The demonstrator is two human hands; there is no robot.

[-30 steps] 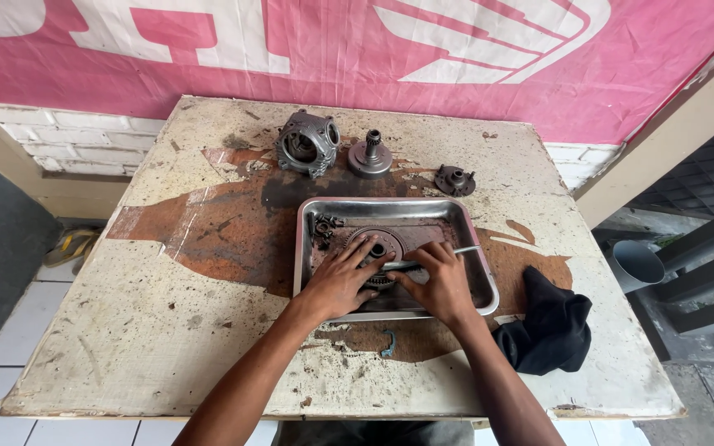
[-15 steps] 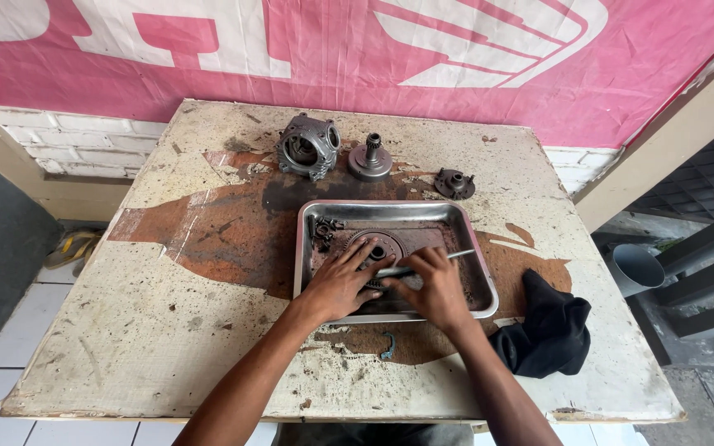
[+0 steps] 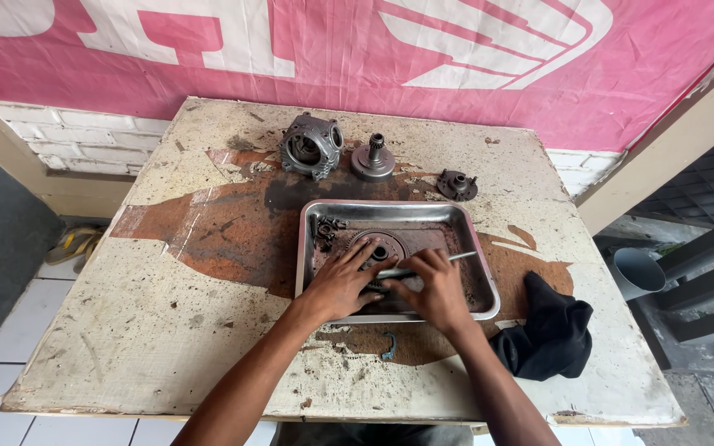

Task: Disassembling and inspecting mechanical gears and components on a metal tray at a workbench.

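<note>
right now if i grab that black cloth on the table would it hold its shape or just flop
The black cloth would probably flop: it lies crumpled in soft folds. It looks light for its size, and one corner already droops toward the table edge. It may feel greasy, judging by the stained tabletop, though that cannot be told.

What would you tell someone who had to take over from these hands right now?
Left hand: palm down in the metal tray, fingers spread on the round gear part.
Right hand: also in the tray, pressing a thin metal rod that lies across it.
Small loose parts sit in the tray's far left corner.
Out on the table: housing, shaft piece and small hub behind the tray, black rag at right, small clip in front.
Done: those three parts are laid out.
Left: the tray parts are in hand.
</note>
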